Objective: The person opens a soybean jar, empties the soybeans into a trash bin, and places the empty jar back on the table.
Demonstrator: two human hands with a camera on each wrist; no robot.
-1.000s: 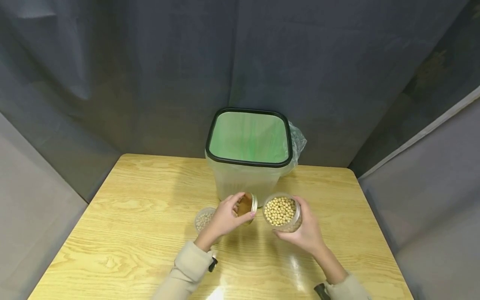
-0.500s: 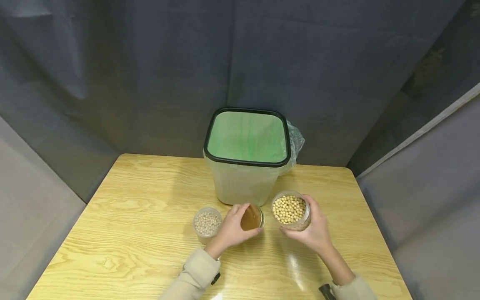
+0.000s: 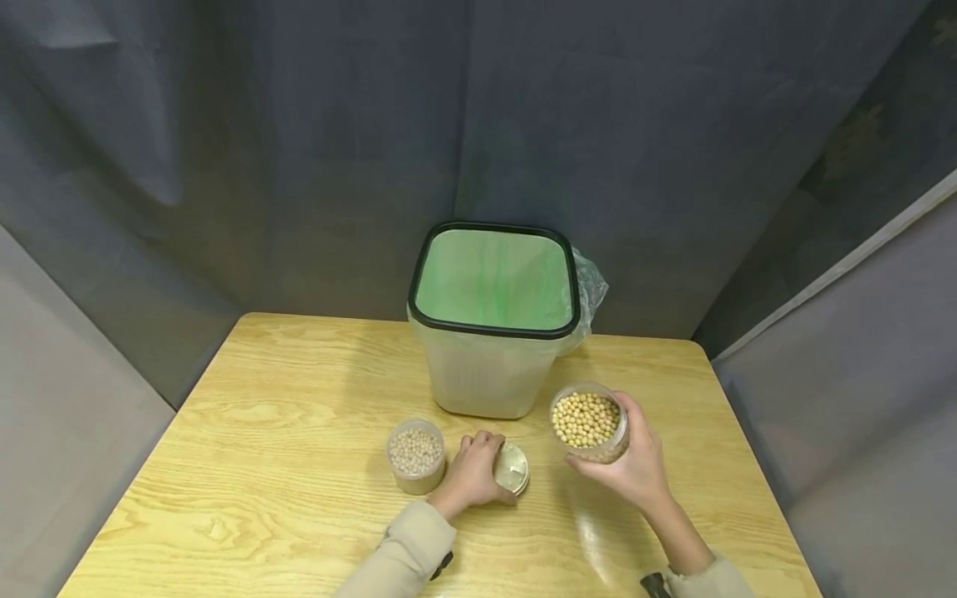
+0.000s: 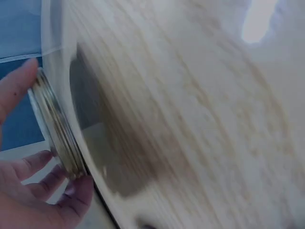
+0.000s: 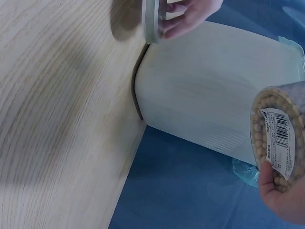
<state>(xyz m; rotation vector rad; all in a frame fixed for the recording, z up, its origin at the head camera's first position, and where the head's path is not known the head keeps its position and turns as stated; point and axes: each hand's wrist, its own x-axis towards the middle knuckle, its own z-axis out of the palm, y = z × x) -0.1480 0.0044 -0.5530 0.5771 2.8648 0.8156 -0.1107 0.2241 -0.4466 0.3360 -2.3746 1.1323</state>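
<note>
My left hand [image 3: 474,475] grips a round gold-coloured metal lid [image 3: 512,468] by its edge, thumb on one side and fingers on the other. The left wrist view shows the ridged lid [image 4: 55,126] edge-on, close over the table. In my right hand [image 3: 634,465] is a clear plastic jar of yellow soybeans [image 3: 586,419], held up with its uncovered mouth tilted toward me. A white barcode label [image 5: 281,141] shows on the jar's base in the right wrist view. Left of my left hand, a second clear tub of pale round beans [image 3: 415,453] stands upright on the table.
A translucent bin [image 3: 478,374] with a black rim and pale green inside stands behind my hands. Clear plastic film [image 3: 591,286] hangs from its right side. The wooden table [image 3: 262,432] ends at dark curtains [image 3: 336,166] at the back.
My left hand has come down nearer me, and the lid has turned from edge-on to nearly flat. The right hand has shifted slightly right with the jar.
</note>
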